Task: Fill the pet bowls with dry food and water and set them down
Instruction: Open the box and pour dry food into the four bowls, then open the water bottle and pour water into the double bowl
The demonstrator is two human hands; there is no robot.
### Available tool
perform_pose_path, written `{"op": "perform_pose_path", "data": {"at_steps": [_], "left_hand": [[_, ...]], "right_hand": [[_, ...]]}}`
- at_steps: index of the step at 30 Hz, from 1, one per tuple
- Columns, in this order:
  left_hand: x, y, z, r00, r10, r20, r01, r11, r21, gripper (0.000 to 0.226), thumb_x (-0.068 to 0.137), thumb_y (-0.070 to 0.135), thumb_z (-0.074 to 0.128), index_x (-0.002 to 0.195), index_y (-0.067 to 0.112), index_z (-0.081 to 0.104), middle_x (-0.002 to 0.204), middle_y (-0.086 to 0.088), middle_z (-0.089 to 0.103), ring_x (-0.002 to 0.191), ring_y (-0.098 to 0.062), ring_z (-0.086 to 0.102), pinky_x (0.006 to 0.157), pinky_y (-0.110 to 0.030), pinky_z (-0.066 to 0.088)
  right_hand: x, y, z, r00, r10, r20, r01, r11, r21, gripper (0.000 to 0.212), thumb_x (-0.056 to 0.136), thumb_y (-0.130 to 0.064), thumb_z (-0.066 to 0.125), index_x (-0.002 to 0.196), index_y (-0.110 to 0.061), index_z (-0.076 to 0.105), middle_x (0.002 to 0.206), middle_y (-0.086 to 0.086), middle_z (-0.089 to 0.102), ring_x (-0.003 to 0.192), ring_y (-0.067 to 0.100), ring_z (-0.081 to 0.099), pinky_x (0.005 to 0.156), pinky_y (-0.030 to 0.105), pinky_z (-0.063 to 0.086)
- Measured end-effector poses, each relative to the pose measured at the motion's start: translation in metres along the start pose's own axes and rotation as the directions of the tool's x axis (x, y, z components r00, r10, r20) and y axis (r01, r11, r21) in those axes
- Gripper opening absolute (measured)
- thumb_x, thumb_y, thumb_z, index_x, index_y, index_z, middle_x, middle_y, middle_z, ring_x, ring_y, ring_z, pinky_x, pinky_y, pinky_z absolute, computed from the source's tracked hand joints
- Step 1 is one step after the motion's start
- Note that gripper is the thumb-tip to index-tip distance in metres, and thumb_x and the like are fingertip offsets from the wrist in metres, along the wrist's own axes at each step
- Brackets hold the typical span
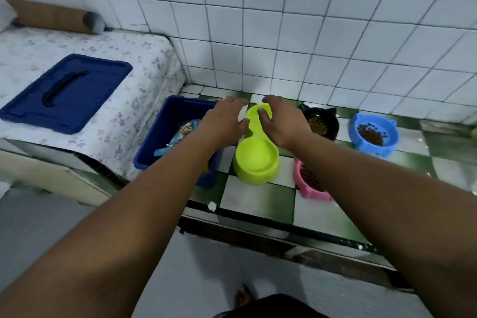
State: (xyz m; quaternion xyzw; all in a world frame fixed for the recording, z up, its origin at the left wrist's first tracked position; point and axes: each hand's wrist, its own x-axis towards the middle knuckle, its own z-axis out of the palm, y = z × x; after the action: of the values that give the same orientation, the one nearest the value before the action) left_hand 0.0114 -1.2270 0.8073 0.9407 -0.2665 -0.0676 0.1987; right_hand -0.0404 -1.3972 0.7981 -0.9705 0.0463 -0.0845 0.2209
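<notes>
Both hands hold the green double bowl's [255, 155] far end: left hand [224, 121] at ten o'clock, right hand [281, 121] at two, each grip closed on it.

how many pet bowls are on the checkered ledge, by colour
green double bowl: 1
black bowl: 1
blue bowl: 1
pink bowl: 1
total: 4

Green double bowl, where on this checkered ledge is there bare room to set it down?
Free: the front strip of the ledge before the green double bowl, and the stretch right of the pink bowl, below the light blue bowl. Crowded: the back row, from blue bin to black bowl.
</notes>
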Motion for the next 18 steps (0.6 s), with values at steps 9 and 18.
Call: {"op": "perform_pose_path", "data": {"at_steps": [9, 18], "left_hand": [[0.009, 0.111, 0.049, 0.989, 0.144, -0.013, -0.144, 0.99, -0.004, 0.053, 0.099, 0.034, 0.06, 0.148, 0.018, 0.048, 0.149, -0.011, 0.048, 0.139, -0.031, 0.043, 0.112, -0.05, 0.04], [0.001, 0.232, 0.105, 0.972, 0.235, 0.028, -0.235, 0.972, -0.027, 0.054, 0.098, 0.036, 0.061, 0.146, 0.013, 0.05, 0.143, -0.014, 0.052, 0.135, -0.033, 0.047, 0.112, -0.047, 0.041]], "right_hand": [[-0.066, 0.094, -0.058, 0.982, 0.156, -0.105, -0.153, 0.988, 0.028, 0.039, 0.099, -0.039, 0.045, 0.124, -0.012, 0.055, 0.119, 0.014, 0.062, 0.109, 0.036, 0.058, 0.087, 0.046, 0.049], [-0.148, 0.189, -0.125, 0.933, 0.312, -0.18, -0.298, 0.949, 0.102, 0.048, 0.098, -0.042, 0.045, 0.136, -0.013, 0.053, 0.135, 0.012, 0.058, 0.123, 0.032, 0.054, 0.099, 0.041, 0.046]]}}
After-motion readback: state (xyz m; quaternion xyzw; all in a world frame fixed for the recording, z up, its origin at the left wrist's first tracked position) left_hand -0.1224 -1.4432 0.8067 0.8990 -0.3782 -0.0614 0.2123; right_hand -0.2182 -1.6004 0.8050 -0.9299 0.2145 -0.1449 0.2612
